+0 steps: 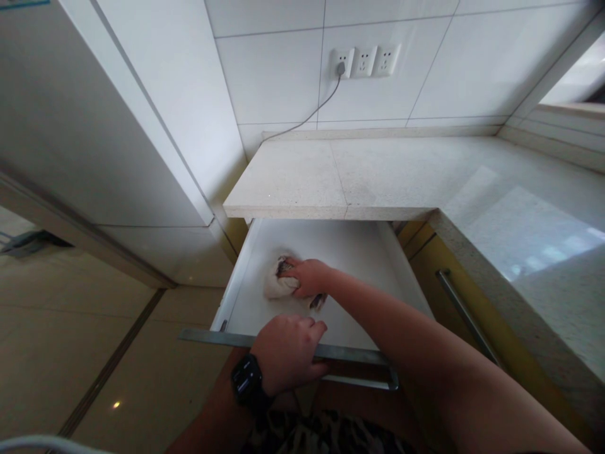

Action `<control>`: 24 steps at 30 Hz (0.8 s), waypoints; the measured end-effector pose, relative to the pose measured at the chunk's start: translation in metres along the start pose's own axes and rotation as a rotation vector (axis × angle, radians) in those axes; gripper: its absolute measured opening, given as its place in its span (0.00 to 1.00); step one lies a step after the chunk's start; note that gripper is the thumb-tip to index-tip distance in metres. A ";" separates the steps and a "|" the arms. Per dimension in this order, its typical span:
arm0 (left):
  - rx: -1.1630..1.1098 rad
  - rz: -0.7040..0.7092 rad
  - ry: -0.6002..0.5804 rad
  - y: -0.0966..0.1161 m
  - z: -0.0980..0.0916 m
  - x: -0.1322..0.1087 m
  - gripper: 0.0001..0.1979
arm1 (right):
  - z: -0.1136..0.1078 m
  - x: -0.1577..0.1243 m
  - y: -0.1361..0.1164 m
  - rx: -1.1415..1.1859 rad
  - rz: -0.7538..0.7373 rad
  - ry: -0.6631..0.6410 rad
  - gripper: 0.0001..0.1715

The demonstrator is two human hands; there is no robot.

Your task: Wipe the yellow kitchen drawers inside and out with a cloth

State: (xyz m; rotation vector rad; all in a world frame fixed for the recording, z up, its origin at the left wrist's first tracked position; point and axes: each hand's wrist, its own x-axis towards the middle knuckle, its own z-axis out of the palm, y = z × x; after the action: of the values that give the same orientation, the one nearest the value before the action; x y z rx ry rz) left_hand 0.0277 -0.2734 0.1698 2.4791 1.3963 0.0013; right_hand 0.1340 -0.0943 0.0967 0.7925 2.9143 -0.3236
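A pulled-out white drawer (350,252) lies below the counter, its inside bare around a crumpled pale cloth (280,285) with dark patterned patches. My right hand (309,277) reaches in from the right and is closed on the cloth, pressing it against the drawer's bottom left of the middle. A dark-patterned end of the cloth (317,301) sticks out below that hand. On the front panel's top edge (212,337) rests my left hand (289,350), fingers curled over it and thumb below. A black watch is on the left wrist. The drawer's bar handle (359,382) shows under the panel.
A pale stone countertop (302,170) overhangs the drawer and turns toward me on the right. Below that turn is a yellowish cabinet with a metal handle (466,312). A tall white cabinet (137,126) stands left. A cord (307,120) runs from a wall socket.
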 end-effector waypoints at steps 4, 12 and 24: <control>0.007 -0.008 0.001 0.000 0.000 0.000 0.23 | 0.002 0.012 -0.019 -0.001 -0.124 -0.035 0.42; 0.015 -0.001 -0.001 -0.001 0.001 0.000 0.22 | -0.007 0.000 0.031 -0.025 0.281 0.049 0.39; 0.021 0.022 0.011 -0.001 0.000 0.000 0.21 | -0.010 -0.050 0.119 0.072 1.004 0.082 0.35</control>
State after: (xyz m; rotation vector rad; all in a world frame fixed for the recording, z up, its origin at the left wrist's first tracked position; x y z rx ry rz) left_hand 0.0272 -0.2733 0.1694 2.5146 1.3809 0.0058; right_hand 0.2371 -0.0166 0.0933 2.1164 2.1671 -0.2773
